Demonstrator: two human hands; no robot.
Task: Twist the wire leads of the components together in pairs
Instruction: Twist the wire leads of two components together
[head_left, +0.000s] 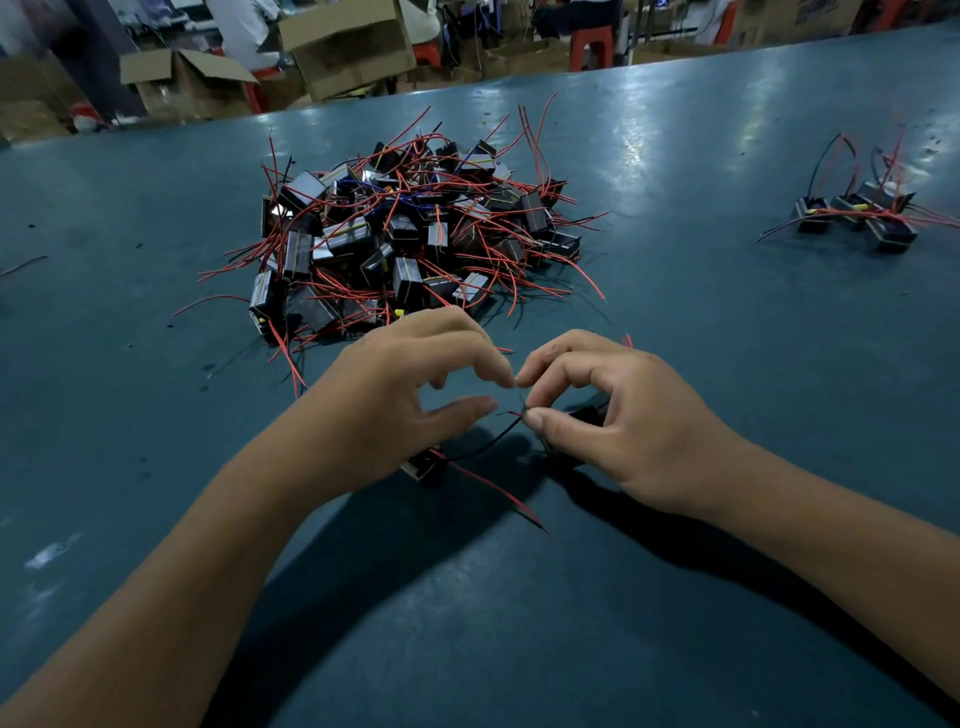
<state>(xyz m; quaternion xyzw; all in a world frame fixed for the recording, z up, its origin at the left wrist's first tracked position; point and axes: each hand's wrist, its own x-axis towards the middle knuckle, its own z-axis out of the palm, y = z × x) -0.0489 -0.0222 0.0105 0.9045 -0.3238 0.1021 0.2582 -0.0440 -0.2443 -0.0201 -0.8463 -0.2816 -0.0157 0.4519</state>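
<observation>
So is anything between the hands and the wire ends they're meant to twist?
Nothing visible. The right hand already pinches the thin red and black wire leads at their tips, and the left hand has its fingertips right beside them over the bare blue-green tabletop.

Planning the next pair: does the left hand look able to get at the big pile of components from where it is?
Probably yes. The left hand is just in front of the pile, with only bare table between them, and its fingers seem to hold nothing.
</observation>
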